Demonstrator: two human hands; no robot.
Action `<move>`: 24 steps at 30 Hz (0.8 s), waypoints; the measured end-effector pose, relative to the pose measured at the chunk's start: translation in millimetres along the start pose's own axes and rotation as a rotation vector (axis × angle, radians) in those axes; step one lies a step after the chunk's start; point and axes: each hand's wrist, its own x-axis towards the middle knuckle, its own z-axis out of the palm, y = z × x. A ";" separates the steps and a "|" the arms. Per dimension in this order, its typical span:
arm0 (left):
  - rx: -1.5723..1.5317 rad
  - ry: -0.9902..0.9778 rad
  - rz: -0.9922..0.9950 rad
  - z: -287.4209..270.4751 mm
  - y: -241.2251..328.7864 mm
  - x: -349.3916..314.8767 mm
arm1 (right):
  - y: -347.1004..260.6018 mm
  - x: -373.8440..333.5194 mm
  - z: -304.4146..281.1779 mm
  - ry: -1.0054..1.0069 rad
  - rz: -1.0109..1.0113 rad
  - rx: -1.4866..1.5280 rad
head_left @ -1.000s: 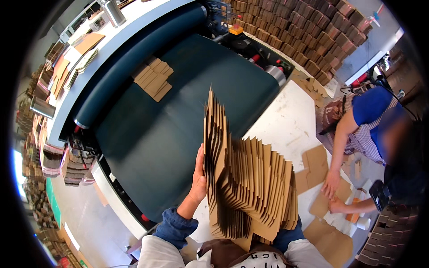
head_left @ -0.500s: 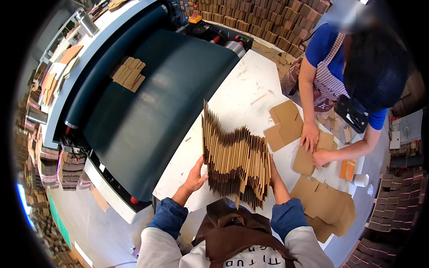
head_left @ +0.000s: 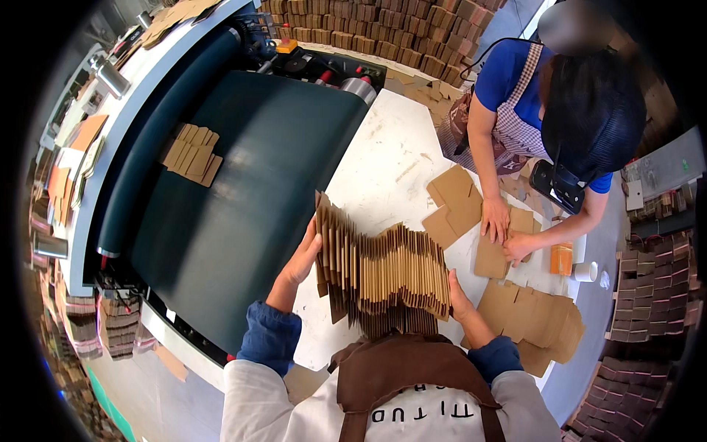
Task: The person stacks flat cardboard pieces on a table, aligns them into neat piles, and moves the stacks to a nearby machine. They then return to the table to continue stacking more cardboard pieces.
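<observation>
A thick stack of cut cardboard blanks (head_left: 390,269) stands on edge between my hands, close against my apron. My left hand (head_left: 303,254) presses its left end, fingers behind the outer sheet and thumb toward me. On the right end, my right hand (head_left: 462,298) presses with the thumb up along the last sheet. The sheets' notched edges make a zigzag along the top. Beneath the stack is a white table (head_left: 383,158). To the right of it lie flat brown cardboard blanks (head_left: 453,206) and a larger overlapping pile of blanks (head_left: 526,320).
Left of the table runs a dark green conveyor belt (head_left: 243,199) with a roller, carrying a few small blanks (head_left: 193,153). A co-worker (head_left: 508,96) in blue handles cardboard across the table. An orange box (head_left: 561,258) and a white roll (head_left: 585,272) sit by the right edge.
The stack has tilted and drawn nearer my body, its sheets fanned less evenly. My left hand has moved up and left along it. The view has shifted slightly.
</observation>
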 end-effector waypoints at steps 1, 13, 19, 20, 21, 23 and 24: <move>-0.034 -0.017 -0.013 5.7 10.8 8.8 | -0.1 2.5 -0.4 0.023 -0.021 -0.034; -0.198 -0.024 -0.273 77.0 -0.1 6.5 | -11.4 9.6 9.5 0.017 -0.027 -0.035; -0.224 0.167 -0.272 97.4 -28.8 -59.1 | 18.8 -21.8 8.9 0.066 -0.144 -0.209; -0.119 0.197 -0.250 104.3 -15.7 -57.2 | 16.7 -20.9 5.5 0.079 -0.170 -0.295; 0.008 0.264 -0.194 115.8 -2.3 -58.6 | 16.0 -22.9 3.4 0.079 -0.176 -0.372; 0.208 0.364 -0.163 124.5 7.2 -62.8 | 6.4 -24.6 5.5 0.078 -0.203 -0.536; 0.426 0.413 -0.079 130.5 10.5 -65.1 | 0.5 -25.8 7.1 0.086 -0.221 -0.642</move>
